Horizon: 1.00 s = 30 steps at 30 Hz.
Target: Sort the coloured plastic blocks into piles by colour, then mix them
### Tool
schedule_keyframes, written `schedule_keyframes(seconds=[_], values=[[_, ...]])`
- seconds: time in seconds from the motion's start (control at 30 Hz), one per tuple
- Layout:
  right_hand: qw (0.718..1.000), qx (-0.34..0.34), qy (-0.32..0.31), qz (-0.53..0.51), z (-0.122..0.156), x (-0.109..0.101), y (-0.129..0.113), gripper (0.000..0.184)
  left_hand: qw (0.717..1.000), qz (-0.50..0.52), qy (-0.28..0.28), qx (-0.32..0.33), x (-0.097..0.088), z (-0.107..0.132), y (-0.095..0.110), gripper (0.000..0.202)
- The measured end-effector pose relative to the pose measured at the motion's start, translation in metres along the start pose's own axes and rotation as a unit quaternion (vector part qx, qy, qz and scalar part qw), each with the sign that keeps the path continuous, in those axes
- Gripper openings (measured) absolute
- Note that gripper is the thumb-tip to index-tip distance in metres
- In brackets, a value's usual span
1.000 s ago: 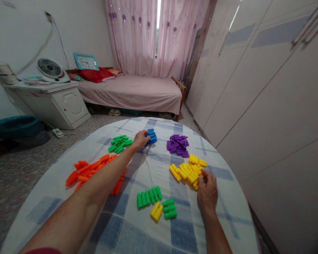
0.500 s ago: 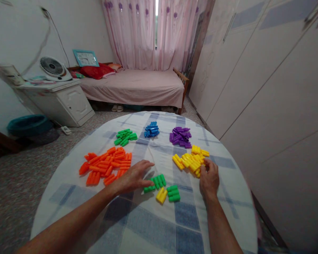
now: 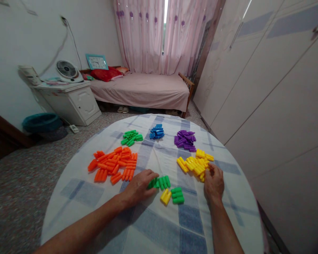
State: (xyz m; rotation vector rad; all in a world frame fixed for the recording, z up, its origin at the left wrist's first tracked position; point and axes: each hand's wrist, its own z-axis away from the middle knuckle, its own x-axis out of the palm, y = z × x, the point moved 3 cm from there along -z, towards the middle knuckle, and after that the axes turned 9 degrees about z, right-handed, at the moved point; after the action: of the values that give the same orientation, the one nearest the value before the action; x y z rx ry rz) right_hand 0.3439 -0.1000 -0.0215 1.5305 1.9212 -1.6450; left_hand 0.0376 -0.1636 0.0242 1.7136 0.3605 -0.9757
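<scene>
A row of green plastic pegs point(image 3: 161, 182) lies side by side on the checked tablecloth; a heap of yellow plastic pegs point(image 3: 194, 164) sits to its right.

Views: one, the head camera.
Position: above the near edge of the round table point(image 3: 228, 225), at the person's head.
Facing: forward and down across the table, towards the bed point(image 3: 143, 90) and curtains point(image 3: 164, 35).
Nearness: close to both hands; forearms enter from the bottom edge.
Reach: floor at left, wardrobe point(image 3: 267, 70) at right.
Shared: nothing, single view.
</scene>
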Motion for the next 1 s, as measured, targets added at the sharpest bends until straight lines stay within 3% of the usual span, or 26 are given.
schedule_keyframes(seconds=[0.17,0.33,0.5,0.67,0.83,0.9,1.0], values=[[1.000,0.001,-0.004,0.005,0.000,0.000,0.001,0.041,0.992,-0.008,0.128,0.015,-0.043,-0.014,-0.018,0.035],[1.000,0.005,-0.008,0.018,0.000,-0.001,-0.001,0.042,0.967,-0.071,0.244,-0.018,-0.098,-0.050,-0.075,0.030],[1.000,0.007,-0.012,0.027,-0.001,-0.001,-0.002,0.043,0.947,-0.091,0.294,-0.092,-0.137,-0.097,-0.121,0.027],[1.000,0.008,-0.013,0.019,-0.001,-0.001,-0.002,0.042,0.953,-0.090,0.281,-0.074,-0.137,-0.127,-0.136,0.015],[1.000,0.009,-0.015,0.022,-0.001,-0.001,-0.001,0.042,0.964,-0.101,0.240,-0.061,-0.126,-0.131,-0.142,0.014],[1.000,0.011,-0.015,0.021,-0.001,-0.001,-0.001,0.042,0.964,-0.105,0.240,-0.049,-0.122,-0.129,-0.134,0.017],[1.000,0.010,-0.010,0.016,-0.001,-0.001,-0.002,0.042,0.966,-0.106,0.236,-0.015,-0.104,-0.120,-0.104,0.028]])
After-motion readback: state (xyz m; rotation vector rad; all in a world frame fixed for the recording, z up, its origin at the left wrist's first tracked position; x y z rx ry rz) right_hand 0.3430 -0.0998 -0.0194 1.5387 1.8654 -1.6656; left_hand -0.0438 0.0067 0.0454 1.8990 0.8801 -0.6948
